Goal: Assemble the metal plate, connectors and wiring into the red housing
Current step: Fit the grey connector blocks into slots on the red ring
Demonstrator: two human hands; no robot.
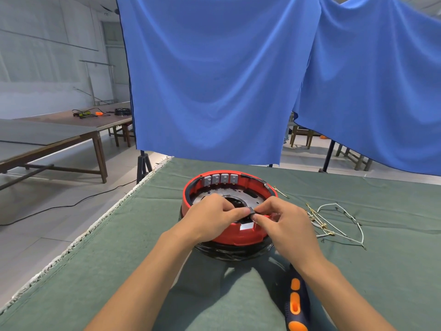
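The round red housing (pixel 248 236) stands on a black base at the middle of the green cloth. A perforated metal plate (pixel 256 198) lies flat inside it. Several grey connectors (pixel 220 179) sit in a row along the far inner rim. Over the near rim, my left hand (pixel 212 217) and my right hand (pixel 285 222) meet, and both pinch a small black connector (pixel 250 210) between their fingertips. A pale rectangular slot or tab (pixel 247 226) shows on the near wall just below it. A bundle of white wires (pixel 334 220) with brass terminals lies on the cloth to the right.
A blue and orange screwdriver (pixel 296 304) lies under my right forearm near the front edge. The green-clothed table (pixel 95 271) ends at a frayed left edge. Blue curtains (pixel 214 80) hang behind. Wooden tables (pixel 59 137) with tools stand at the far left.
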